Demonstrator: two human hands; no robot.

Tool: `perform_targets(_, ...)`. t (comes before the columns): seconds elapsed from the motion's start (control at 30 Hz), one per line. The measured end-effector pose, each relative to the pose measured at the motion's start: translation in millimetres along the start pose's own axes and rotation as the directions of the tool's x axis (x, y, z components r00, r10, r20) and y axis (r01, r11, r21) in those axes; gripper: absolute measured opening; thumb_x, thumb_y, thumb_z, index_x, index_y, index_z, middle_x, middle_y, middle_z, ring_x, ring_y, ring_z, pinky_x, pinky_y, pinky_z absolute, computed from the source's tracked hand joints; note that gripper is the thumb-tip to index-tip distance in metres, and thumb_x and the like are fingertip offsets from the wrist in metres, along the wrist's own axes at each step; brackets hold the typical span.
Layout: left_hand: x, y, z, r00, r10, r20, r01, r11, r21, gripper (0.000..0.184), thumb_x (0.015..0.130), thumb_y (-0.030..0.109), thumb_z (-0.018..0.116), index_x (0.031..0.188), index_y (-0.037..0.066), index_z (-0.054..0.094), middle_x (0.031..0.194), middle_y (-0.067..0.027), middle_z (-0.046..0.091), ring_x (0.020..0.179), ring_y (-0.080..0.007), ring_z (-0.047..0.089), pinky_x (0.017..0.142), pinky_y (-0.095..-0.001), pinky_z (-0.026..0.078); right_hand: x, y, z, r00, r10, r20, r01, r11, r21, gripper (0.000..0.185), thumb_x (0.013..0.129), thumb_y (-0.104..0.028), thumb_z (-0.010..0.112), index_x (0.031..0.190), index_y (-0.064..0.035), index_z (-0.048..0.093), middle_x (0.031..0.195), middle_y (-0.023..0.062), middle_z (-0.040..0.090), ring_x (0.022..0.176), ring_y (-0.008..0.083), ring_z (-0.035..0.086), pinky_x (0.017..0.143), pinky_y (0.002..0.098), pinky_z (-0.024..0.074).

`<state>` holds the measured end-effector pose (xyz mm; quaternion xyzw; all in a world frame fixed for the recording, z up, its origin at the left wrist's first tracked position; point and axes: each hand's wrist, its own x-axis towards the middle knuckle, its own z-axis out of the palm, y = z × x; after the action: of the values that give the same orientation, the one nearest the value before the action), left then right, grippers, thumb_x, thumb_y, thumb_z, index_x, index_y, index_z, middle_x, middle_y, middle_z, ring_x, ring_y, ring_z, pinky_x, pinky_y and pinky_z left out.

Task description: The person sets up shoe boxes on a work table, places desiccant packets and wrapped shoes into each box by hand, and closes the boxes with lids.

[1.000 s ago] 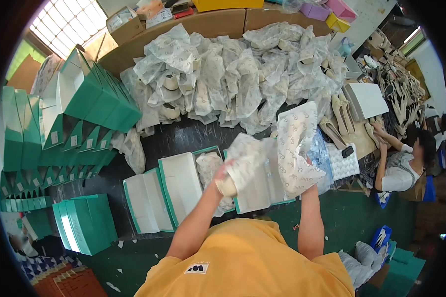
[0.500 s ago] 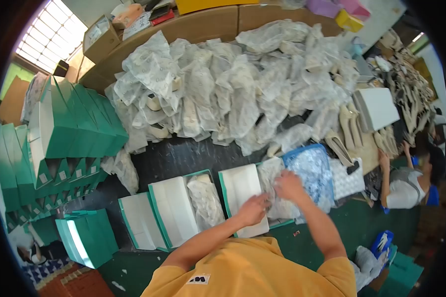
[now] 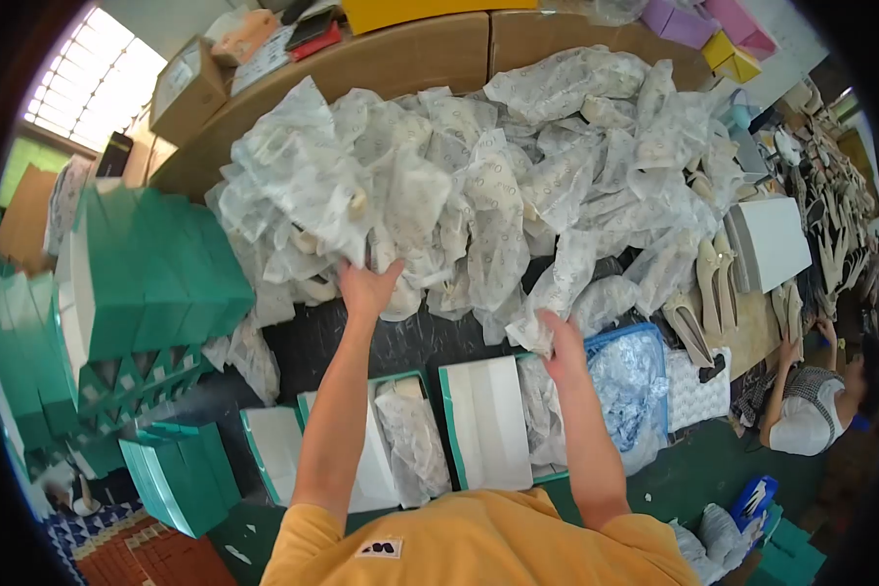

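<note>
At the front edge of a heap of shoes in translucent printed plastic bags point(image 3: 410, 205), my left hand point(image 3: 365, 287) touches a bag, its thumb and fingers apart. My right hand point(image 3: 565, 344) is closed on the lower end of a plastic-wrapped shoe point(image 3: 564, 283) lying on the heap's right side. Below my hands stand open green boxes with white lining; one box point(image 3: 483, 425) has wrapped contents point(image 3: 545, 405) beside its white flap. Another wrapped bundle point(image 3: 410, 435) fills the box to the left, partly behind my left forearm.
Stacked green boxes point(image 3: 156, 264) rise at the left, with more green boxes point(image 3: 181, 479) below. A blue-edged bin of crumpled plastic point(image 3: 630, 386) stands right of the open boxes. Beige shoes point(image 3: 715, 278) and a white box point(image 3: 767, 244) lie farther right, near another person point(image 3: 801, 410).
Both hands have left the right-hand box and reached forward to the heap. My left hand has moved up and left; my right hand has taken hold of a wrapped shoe.
</note>
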<state>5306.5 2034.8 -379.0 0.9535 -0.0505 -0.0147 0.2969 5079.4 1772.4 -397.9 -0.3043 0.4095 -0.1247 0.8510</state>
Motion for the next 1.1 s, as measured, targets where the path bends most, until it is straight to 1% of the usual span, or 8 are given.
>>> perform_targets(0.17,-80.6,6.4,-36.1,0.903,-0.203,0.378,0.428,0.495,-0.756,0.055,0.089,0.034,0.072,0.122,-0.006,0.054,0.114,-0.0156,0.066,0.094,-0.0276,0.068,0.083,-0.0413,0.055,-139.4,-49.3,-42.3,0.936,0.057,0.348,0.036,0.966,-0.256,0.047,0.089,-0.016,0.065,0.132,-0.0028,0.051,0.122,0.0154,0.062,0.116,0.0283,0.058,0.091,0.0429,0.0537)
perform_targets(0.27,-129.2,-13.8,-70.6,0.665,0.014,0.747,0.746,0.049,-0.664,0.055,0.093,0.035,0.068,0.127,-0.005,0.051,0.111,-0.0152,0.067,0.086,-0.0282,0.069,0.08,-0.0418,0.057,-144.4,-26.4,-56.4,0.892,-0.129,0.434,0.205,0.969,-0.135,0.05,0.092,-0.025,0.064,0.134,-0.0005,0.05,0.127,0.0175,0.06,0.116,0.0282,0.06,0.091,0.0407,0.0542)
perform_targets(0.33,-176.4,-24.1,-89.2,0.658,0.033,0.752,0.752,0.008,-0.659,0.053,0.097,0.035,0.063,0.132,-0.002,0.049,0.116,-0.0154,0.067,0.086,-0.0283,0.071,0.079,-0.041,0.059,-156.9,-17.9,-64.4,0.869,0.269,0.415,-0.365,0.914,0.174,0.052,0.092,-0.032,0.063,0.132,-0.0014,0.052,0.129,0.0165,0.06,0.116,0.0282,0.061,0.088,0.0383,0.0555)
perform_targets(0.53,-318.6,-76.7,-158.0,0.676,0.117,0.727,0.67,-0.507,-0.542,0.064,0.098,0.051,0.049,0.141,0.004,0.049,0.131,-0.0133,0.063,0.116,-0.0292,0.062,0.106,-0.0416,0.045,-166.2,88.1,-33.3,0.936,0.0,0.353,0.029,0.997,-0.077,0.047,0.095,-0.025,0.061,0.135,-0.0029,0.052,0.122,0.0119,0.065,0.108,0.0276,0.064,0.093,0.0433,0.0537)
perform_targets(0.73,-384.7,-226.9,-232.1,0.722,-0.29,0.628,0.478,-0.448,-0.756,0.057,0.096,0.039,0.054,0.137,0.001,0.052,0.118,-0.0162,0.069,0.106,-0.0289,0.068,0.094,-0.0415,0.054,-274.6,214.1,110.6,0.831,0.051,0.554,0.412,0.613,-0.674,0.056,0.086,-0.021,0.072,0.133,0.0026,0.052,0.118,0.0133,0.066,0.109,0.0236,0.064,0.093,0.0371,0.0506)
perform_targets(0.83,-372.4,-314.1,-267.8,0.84,-0.37,0.398,0.437,0.027,-0.899,0.057,0.099,0.034,0.048,0.143,-0.001,0.044,0.13,-0.02,0.062,0.115,-0.0315,0.063,0.097,-0.0441,0.05,-332.5,284.9,206.0,0.713,0.374,0.593,0.666,-0.098,-0.739,0.053,0.086,-0.023,0.066,0.13,0.0047,0.054,0.114,0.0255,0.067,0.111,0.0357,0.064,0.091,0.0424,0.0529)
perform_targets(0.9,-351.1,-354.2,-255.9,0.839,-0.331,0.432,0.361,0.932,0.013,0.057,0.099,0.025,0.047,0.147,-0.002,0.035,0.134,-0.0258,0.057,0.117,-0.0361,0.061,0.096,-0.0445,0.05,-330.3,371.2,232.0,0.706,0.384,0.596,0.708,-0.408,-0.576,0.055,0.085,-0.026,0.062,0.131,0.003,0.054,0.114,0.0351,0.062,0.116,0.0482,0.058,0.089,0.0478,0.0531)
perform_targets(1.1,-351.2,-339.1,-236.5,0.906,0.21,0.367,-0.108,0.954,-0.279,0.083,0.089,0.051,0.062,0.15,0.002,0.033,0.149,-0.0249,0.04,0.139,-0.0399,0.039,0.11,-0.0601,0.031,-334.7,381.4,190.8,0.688,0.062,0.723,0.695,-0.341,-0.633,0.053,0.091,-0.029,0.061,0.139,-0.0078,0.051,0.135,0.0437,0.041,0.112,0.0588,0.054,0.087,0.0534,0.0524)
